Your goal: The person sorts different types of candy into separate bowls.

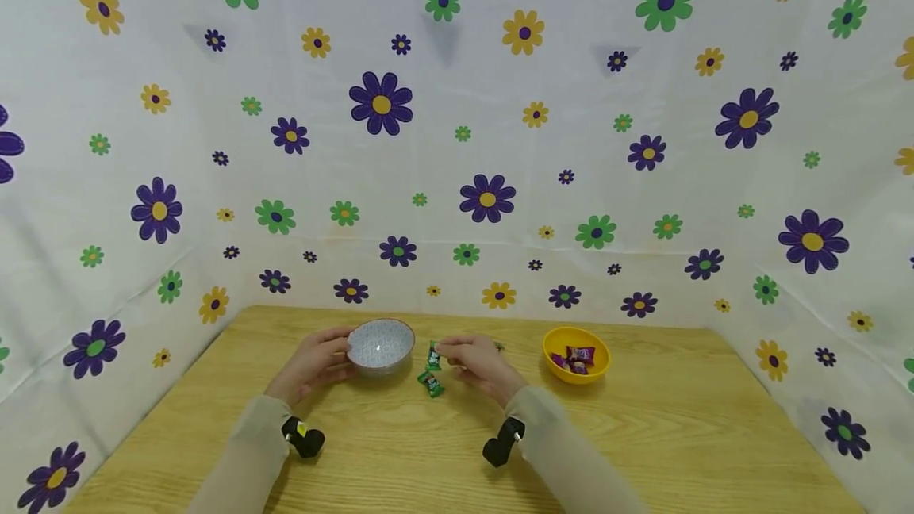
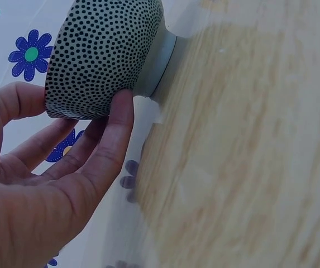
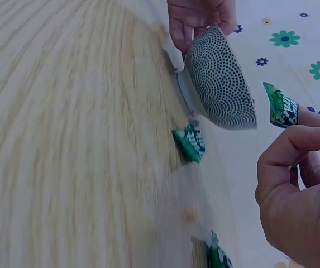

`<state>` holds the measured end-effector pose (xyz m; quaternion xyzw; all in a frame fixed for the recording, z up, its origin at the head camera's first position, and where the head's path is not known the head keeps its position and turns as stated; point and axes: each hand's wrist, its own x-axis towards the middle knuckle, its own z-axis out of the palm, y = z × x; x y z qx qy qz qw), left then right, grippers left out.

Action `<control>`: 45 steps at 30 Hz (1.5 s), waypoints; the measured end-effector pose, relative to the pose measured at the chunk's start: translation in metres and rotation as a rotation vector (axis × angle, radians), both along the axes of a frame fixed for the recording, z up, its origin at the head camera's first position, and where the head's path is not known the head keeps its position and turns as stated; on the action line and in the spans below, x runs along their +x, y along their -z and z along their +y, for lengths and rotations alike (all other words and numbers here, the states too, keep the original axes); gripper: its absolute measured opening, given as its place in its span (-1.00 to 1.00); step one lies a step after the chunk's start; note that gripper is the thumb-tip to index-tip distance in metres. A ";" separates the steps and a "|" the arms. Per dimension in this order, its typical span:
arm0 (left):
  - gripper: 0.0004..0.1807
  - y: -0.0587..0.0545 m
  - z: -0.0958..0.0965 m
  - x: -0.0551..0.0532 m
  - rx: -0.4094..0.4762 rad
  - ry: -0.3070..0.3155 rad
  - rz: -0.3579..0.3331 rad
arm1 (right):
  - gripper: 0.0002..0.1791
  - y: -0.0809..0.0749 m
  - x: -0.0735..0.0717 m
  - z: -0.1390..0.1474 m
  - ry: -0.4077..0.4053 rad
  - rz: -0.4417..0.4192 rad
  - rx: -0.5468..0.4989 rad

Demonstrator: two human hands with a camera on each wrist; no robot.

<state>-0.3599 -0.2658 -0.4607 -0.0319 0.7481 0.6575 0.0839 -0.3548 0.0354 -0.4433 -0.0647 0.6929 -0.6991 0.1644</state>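
Note:
My left hand (image 1: 314, 363) holds a small bowl (image 2: 106, 56) by its side. The bowl is black-dotted outside, grey-patterned inside with a reddish rim, and stands upright on the table. In the left wrist view the thumb lies against its outer wall near the foot, and a finger touches the rim. My right hand (image 1: 478, 363) pinches a green-wrapped candy (image 3: 282, 109) between thumb and finger, just right of the bowl. Another green candy (image 1: 431, 383) lies on the table below it. A further green candy (image 3: 219, 257) shows partly at the right wrist view's lower edge.
A yellow bowl (image 1: 603, 351) with several purple-wrapped candies (image 1: 580, 355) stands to the right of my right hand. The wooden table (image 1: 400, 450) meets a white flower-printed cloth (image 1: 457, 157) at the back and both sides.

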 end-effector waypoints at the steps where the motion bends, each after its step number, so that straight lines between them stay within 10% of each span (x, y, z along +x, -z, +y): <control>1: -0.43 0.000 0.000 0.000 0.001 0.003 0.003 | -0.62 0.000 -0.001 -0.002 0.002 -0.003 -0.021; 23: -0.44 0.002 0.000 0.000 -0.012 -0.009 -0.003 | -0.73 0.001 -0.006 -0.049 0.111 -0.097 -0.211; 45: -0.43 0.004 -0.003 -0.003 -0.005 0.001 0.009 | -0.66 0.005 -0.006 -0.050 0.099 -0.116 -0.148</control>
